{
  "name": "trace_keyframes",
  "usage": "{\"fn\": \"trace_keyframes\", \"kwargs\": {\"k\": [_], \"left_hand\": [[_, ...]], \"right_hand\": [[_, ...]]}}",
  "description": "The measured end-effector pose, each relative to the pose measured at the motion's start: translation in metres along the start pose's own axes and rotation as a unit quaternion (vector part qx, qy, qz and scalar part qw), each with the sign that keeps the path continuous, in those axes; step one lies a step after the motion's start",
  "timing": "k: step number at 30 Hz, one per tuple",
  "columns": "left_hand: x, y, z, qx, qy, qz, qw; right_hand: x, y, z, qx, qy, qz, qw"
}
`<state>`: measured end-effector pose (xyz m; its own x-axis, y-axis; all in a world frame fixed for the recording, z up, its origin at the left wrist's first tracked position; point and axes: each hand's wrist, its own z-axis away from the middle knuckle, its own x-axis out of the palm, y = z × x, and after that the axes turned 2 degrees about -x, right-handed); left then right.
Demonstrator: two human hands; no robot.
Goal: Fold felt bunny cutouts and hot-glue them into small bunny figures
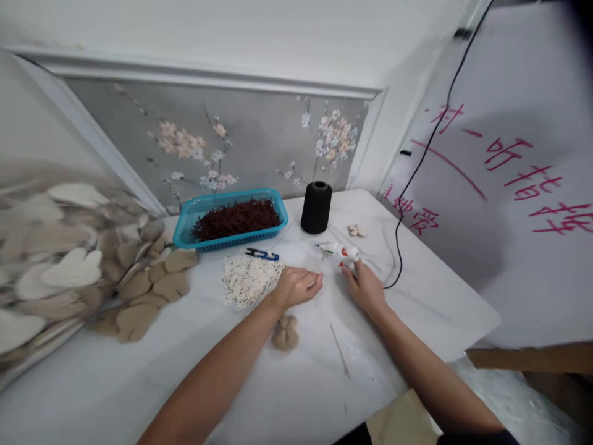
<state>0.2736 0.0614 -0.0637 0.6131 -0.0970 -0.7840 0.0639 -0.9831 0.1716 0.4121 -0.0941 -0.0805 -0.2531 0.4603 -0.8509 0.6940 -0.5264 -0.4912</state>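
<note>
Your right hand is reaching the near end of a white tool with red parts, fingers and thumb touching it; blur is hiding how it sits, so you cannot tell whether they are clamping it. Your left hand is curling its fingers together just left of it, and whatever may be lying inside is staying out of sight. Your left wrist is covering the right side of a heap of small white pieces. A fuzzy brown figure is lying just right of your left forearm, its details blurring. At the left, a mound of cream and brown padded shapes is running out of view.

Beyond your hands, blue snips, a blue basket holding dark red strands, and a black cone are standing in the way. Small pale pieces are lying beyond the tool, and a black cord is coming down near your right hand.

The white tabletop is stretching between your forearms and rightward to its slanting edge.
</note>
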Motion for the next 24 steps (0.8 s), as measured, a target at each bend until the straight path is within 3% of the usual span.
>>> {"fn": "trace_keyframes", "kwargs": {"k": [5, 9, 12, 15, 18, 20, 24], "left_hand": [[-0.012, -0.006, 0.0, 0.026, 0.083, 0.002, 0.996], [-0.029, -0.007, -0.009, 0.057, 0.181, 0.022, 0.981], [-0.061, 0.012, -0.018, 0.094, 0.247, 0.037, 0.964], [-0.11, 0.042, -0.018, 0.167, 0.292, 0.045, 0.941], [-0.156, 0.059, -0.002, 0.262, 0.243, 0.001, 0.934], [-0.176, 0.056, 0.018, 0.269, 0.215, -0.066, 0.937], [-0.186, 0.033, 0.072, 0.217, 0.266, -0.14, 0.929]], "right_hand": [[0.007, -0.008, -0.008, -0.042, 0.024, 0.017, 0.999], [0.006, -0.021, -0.009, -0.052, 0.059, 0.032, 0.996], [0.002, -0.026, -0.005, -0.047, 0.062, 0.028, 0.997], [-0.007, -0.027, 0.0, -0.034, 0.051, 0.024, 0.998], [-0.018, -0.029, 0.009, -0.036, 0.046, 0.025, 0.998], [-0.024, -0.029, 0.021, -0.033, 0.035, 0.027, 0.998], [-0.033, -0.024, 0.056, 0.0, -0.01, 0.029, 1.0]]}}
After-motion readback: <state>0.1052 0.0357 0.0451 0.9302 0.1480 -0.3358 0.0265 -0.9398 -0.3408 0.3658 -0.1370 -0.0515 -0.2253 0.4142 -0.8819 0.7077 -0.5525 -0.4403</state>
